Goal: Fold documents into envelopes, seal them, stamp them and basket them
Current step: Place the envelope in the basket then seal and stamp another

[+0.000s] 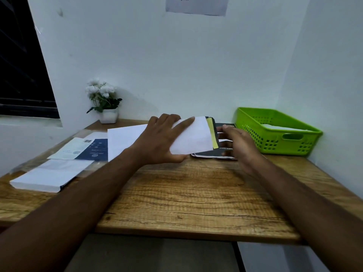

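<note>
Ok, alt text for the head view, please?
The left hand grips a white envelope with a yellow strip above a wooden table, while the right hand reaches toward dark papers beside it. A green basket stands at the right.

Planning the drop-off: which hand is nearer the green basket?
Right. The right hand is just beside the green basket; the left hand grips the envelope farther away.

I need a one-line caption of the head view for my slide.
The left hand grips a white envelope while the right hand reaches for dark documents beside a green basket.
</note>
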